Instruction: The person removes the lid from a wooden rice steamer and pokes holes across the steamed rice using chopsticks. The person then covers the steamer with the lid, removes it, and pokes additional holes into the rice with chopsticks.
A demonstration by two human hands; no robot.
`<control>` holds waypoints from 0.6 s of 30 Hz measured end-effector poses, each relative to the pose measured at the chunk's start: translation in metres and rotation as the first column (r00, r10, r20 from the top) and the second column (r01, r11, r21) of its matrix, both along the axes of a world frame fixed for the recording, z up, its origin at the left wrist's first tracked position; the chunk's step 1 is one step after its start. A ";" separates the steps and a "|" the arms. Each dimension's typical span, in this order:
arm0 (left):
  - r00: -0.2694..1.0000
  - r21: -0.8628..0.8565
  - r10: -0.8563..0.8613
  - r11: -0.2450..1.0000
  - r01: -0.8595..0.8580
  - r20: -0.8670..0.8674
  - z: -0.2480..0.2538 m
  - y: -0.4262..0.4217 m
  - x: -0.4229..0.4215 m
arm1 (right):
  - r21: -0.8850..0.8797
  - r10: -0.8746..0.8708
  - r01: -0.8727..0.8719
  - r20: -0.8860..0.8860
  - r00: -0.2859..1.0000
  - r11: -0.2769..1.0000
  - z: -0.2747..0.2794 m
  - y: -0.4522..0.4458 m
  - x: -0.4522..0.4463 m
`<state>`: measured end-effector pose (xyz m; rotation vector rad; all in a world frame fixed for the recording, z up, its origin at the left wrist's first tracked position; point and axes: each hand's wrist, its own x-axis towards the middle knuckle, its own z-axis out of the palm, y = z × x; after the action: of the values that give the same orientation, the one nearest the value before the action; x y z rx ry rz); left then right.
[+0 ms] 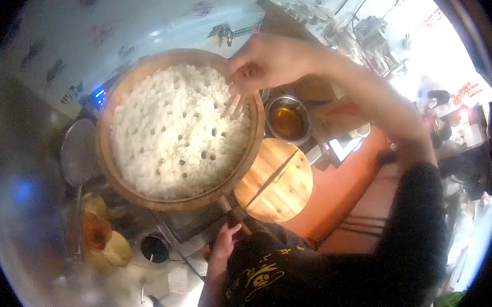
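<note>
Plenty of soft, probably sticky rice (168, 124) fills a heavy-looking wooden tub (106, 153), best gripped by its stiff rim (259, 122), beneath the fingers of the right hand (260, 62), curled closed on what seems a pale pronged tool (233, 106); I cannot tell what the left hand (226, 239) holds.

Pale worktop (131, 278): dark-mouthed container (154, 249). Grey unit (194, 242): wooden tub (187, 203) of rice (171, 130), base hidden.

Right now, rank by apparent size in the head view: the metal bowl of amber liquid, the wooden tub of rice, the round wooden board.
1. Wooden tub, by far
2. Round wooden board
3. Metal bowl
</note>
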<state>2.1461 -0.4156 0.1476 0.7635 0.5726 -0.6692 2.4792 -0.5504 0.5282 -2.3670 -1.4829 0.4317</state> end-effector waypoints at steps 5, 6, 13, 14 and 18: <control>0.999 -0.003 0.027 1.000 -0.027 -0.031 -0.003 0.000 0.000 | -0.422 0.344 -0.172 0.376 0.860 0.890 -0.016 0.020 0.003; 0.999 0.006 0.030 1.000 -0.029 -0.042 0.000 -0.002 0.001 | -0.556 0.390 -0.156 0.331 0.859 0.816 -0.008 0.030 -0.003; 0.999 -0.017 0.048 0.999 -0.048 0.004 -0.005 0.000 -0.002 | -0.597 -0.140 0.069 -0.073 0.987 0.799 -0.019 0.047 0.014; 0.998 -0.043 0.063 0.997 -0.062 0.025 -0.005 -0.001 -0.001 | -0.461 -0.255 0.199 -0.061 0.965 0.865 -0.017 0.040 0.006; 0.997 0.004 0.081 0.997 -0.081 -0.013 0.006 -0.003 0.002 | -0.814 0.542 -0.104 0.278 0.793 0.571 -0.003 0.054 -0.019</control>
<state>2.1479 -0.4181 0.1536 0.7353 0.6136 -0.5996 2.4599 -0.4962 0.5251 -2.9971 -2.4303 0.6877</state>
